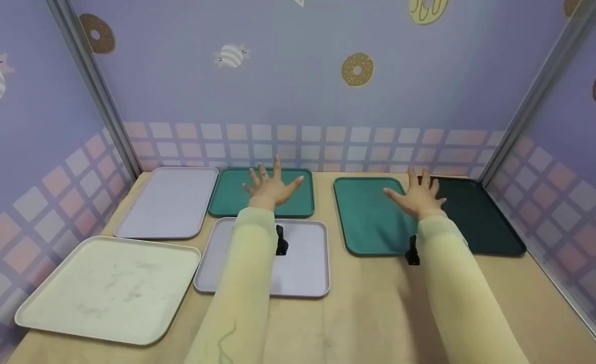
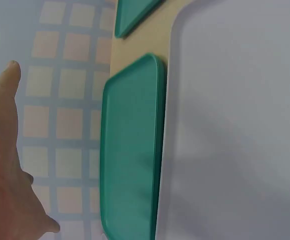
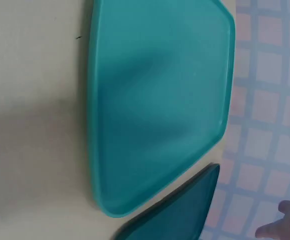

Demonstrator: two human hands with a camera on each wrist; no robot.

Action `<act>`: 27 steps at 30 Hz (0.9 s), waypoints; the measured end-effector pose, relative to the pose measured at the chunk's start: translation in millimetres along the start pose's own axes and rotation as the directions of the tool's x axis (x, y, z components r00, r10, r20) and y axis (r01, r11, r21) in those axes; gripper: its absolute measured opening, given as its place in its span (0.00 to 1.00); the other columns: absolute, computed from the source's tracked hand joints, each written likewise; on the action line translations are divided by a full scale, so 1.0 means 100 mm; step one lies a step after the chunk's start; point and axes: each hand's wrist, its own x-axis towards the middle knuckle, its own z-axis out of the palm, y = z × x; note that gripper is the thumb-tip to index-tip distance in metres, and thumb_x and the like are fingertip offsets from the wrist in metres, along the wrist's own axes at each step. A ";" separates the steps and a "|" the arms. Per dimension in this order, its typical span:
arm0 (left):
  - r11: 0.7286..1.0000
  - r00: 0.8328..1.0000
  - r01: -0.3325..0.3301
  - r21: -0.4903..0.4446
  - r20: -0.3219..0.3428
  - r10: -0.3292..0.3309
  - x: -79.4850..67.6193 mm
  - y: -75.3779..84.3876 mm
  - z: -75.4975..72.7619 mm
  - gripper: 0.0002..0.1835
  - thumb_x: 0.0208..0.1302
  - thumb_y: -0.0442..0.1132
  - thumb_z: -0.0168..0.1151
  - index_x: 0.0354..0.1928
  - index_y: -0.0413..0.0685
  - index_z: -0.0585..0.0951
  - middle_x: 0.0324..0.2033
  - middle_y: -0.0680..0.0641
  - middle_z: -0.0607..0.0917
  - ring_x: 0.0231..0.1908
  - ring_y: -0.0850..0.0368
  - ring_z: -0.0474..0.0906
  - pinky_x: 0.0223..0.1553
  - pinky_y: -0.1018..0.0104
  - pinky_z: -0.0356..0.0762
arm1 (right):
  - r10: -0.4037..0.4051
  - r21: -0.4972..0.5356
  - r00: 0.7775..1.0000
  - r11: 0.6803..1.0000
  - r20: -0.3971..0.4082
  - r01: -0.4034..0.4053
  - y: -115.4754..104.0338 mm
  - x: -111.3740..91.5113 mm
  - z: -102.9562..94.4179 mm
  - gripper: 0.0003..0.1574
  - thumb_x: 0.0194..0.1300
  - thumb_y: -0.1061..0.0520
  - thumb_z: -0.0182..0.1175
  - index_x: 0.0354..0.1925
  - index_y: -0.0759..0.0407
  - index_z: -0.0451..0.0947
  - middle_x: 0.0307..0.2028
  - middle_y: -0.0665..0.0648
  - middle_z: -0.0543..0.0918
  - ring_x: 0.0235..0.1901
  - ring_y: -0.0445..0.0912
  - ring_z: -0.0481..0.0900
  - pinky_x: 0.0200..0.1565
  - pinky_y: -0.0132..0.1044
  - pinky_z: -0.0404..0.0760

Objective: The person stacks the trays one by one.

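Note:
Both arms reach forward in pale yellow sleeves. My left hand (image 1: 270, 189) is raised with fingers spread, in front of a green tray (image 1: 222, 197) at the back. Its forearm crosses above a lilac tray (image 1: 305, 263), hiding part of it. My right hand (image 1: 418, 198) is also held up with spread fingers, between a second green tray (image 1: 369, 217) and a dark green tray (image 1: 480, 222). Neither hand holds anything. The left wrist view shows the left hand (image 2: 7, 165) at its edge; only a few fingers of the right hand (image 3: 287, 220) show in the right wrist view.
A second lilac tray (image 1: 169, 205) lies at the back left, and a cream tray (image 1: 111, 288) with grey smudges lies at the front left. The wooden table (image 1: 358, 313) is enclosed by purple walls (image 1: 288, 91) with grey corner posts (image 1: 93, 91).

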 end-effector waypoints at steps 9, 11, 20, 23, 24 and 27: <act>0.969 0.997 0.022 -0.246 0.071 -0.004 0.04 0.18 0.21 0.52 0.72 0.75 0.42 0.82 0.63 0.28 0.81 0.31 0.35 0.80 0.28 0.29 0.78 0.29 0.41 | 0.039 0.214 0.999 0.976 0.025 -0.043 0.25 -0.03 0.06 0.64 0.72 0.21 0.43 0.83 0.57 0.31 0.81 0.73 0.31 0.77 0.77 0.32 0.72 0.79 0.42; 0.947 0.997 0.019 -0.321 0.077 0.006 0.05 0.23 0.27 0.52 0.73 0.74 0.43 0.82 0.60 0.29 0.81 0.30 0.37 0.80 0.28 0.29 0.79 0.31 0.41 | 0.058 0.265 0.998 0.962 0.034 -0.065 0.31 -0.04 0.08 0.63 0.73 0.21 0.41 0.83 0.58 0.33 0.81 0.73 0.34 0.78 0.76 0.33 0.73 0.77 0.41; 0.644 0.985 0.129 -0.754 0.172 0.004 0.00 0.55 0.64 0.47 0.77 0.65 0.48 0.83 0.47 0.44 0.82 0.37 0.48 0.79 0.32 0.50 0.74 0.34 0.62 | 0.167 0.372 0.977 0.906 0.129 -0.204 0.51 -0.08 0.22 0.59 0.76 0.24 0.38 0.83 0.61 0.36 0.81 0.73 0.42 0.80 0.70 0.41 0.77 0.70 0.46; 0.484 0.969 0.220 -0.847 0.249 -0.004 -0.05 0.62 0.76 0.45 0.77 0.63 0.50 0.83 0.47 0.49 0.81 0.36 0.53 0.77 0.30 0.57 0.69 0.33 0.69 | 0.191 0.388 0.967 0.889 0.169 -0.244 0.55 -0.09 0.28 0.59 0.76 0.25 0.38 0.83 0.61 0.35 0.81 0.73 0.42 0.80 0.69 0.42 0.78 0.68 0.48; 0.447 0.963 0.242 -0.861 0.270 -0.002 -0.07 0.64 0.81 0.44 0.77 0.63 0.50 0.82 0.46 0.51 0.80 0.35 0.54 0.77 0.30 0.57 0.69 0.34 0.70 | 0.198 0.392 0.963 0.883 0.184 -0.257 0.56 -0.09 0.30 0.59 0.76 0.25 0.38 0.83 0.61 0.35 0.81 0.73 0.41 0.80 0.69 0.42 0.78 0.68 0.48; 0.381 0.945 0.303 -0.873 0.327 0.000 -0.11 0.68 0.92 0.42 0.77 0.60 0.52 0.81 0.44 0.54 0.78 0.31 0.59 0.76 0.29 0.58 0.68 0.36 0.72 | 0.201 0.390 0.955 0.879 0.220 -0.275 0.60 -0.10 0.34 0.59 0.77 0.26 0.39 0.82 0.63 0.33 0.81 0.73 0.39 0.80 0.69 0.41 0.78 0.68 0.48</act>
